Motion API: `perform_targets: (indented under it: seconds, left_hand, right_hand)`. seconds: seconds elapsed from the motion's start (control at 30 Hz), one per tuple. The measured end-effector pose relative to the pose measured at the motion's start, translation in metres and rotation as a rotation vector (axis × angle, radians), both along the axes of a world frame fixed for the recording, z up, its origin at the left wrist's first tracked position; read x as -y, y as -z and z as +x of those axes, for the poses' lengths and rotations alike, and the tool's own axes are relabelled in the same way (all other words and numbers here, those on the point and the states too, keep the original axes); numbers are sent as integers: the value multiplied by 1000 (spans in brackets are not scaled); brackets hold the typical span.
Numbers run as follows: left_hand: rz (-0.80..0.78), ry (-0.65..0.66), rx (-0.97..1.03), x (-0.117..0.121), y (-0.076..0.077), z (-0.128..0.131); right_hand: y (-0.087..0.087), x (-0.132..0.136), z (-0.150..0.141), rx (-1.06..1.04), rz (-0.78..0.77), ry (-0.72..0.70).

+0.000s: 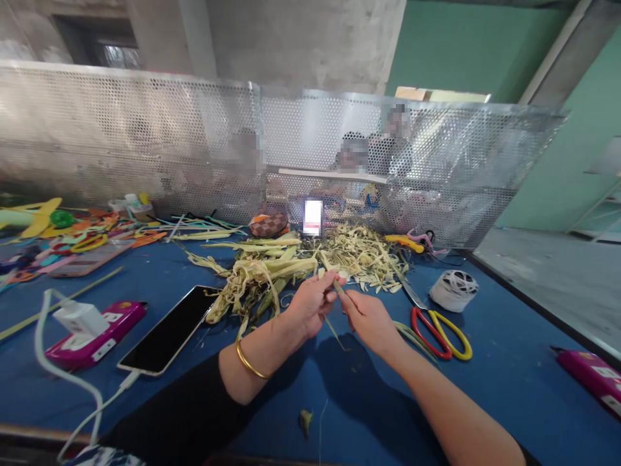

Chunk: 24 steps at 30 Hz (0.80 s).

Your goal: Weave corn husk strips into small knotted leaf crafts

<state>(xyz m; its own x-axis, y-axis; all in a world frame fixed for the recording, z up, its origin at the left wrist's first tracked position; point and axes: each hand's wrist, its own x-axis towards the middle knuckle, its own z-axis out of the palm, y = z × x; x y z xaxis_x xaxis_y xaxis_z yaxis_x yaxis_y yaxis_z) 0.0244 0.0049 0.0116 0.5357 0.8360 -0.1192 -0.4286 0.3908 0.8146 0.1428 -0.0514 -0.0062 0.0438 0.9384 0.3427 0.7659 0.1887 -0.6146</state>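
The left hand [313,304] and right hand [365,316] were curled close together above the desk [504,369], fingers pinched on a thin strip [334,331], probably to steady it while one end hung down. Husks [262,275] and shreds [366,255] lay just beyond, seemingly for short reaches. The scissors [423,309] pointed handles nearward, apparently for easy pickup. The desk's right edge stood well apart, leaving elbow room; a phone [172,330] narrowed the left side.
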Motion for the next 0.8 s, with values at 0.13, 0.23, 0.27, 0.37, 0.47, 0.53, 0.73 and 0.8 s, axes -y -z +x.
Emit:
perform_targets:
  seconds: [0.13, 0.23, 0.27, 0.37, 0.47, 0.53, 0.73, 0.8]
  left_hand:
    - [-3, 5, 39, -3, -1, 0]
    - [69, 11, 50, -5, -2, -2]
    - [88, 10, 60, -6, -1, -2]
    - [90, -16, 85, -6, 0, -2]
    - [69, -49, 72, -4, 1, 0]
    - [68, -50, 51, -2, 1, 1]
    - [20, -85, -40, -1, -1, 1]
    - [-3, -123, -38, -2, -1, 0]
  right_hand:
    - [1, 0, 2, 27, -21, -50]
    - [0, 1, 1, -91, 4, -76]
    - [-1, 1, 1, -162, 17, -68]
    - [-4, 1, 0, -420, 74, 1]
    - [-5, 0, -1, -695, 175, 95]
    - [-5, -2, -1, -855, 235, 118]
    - [-11, -1, 1, -1135, 223, -15]
    - [-13, 1, 2, -1120, 203, -54]
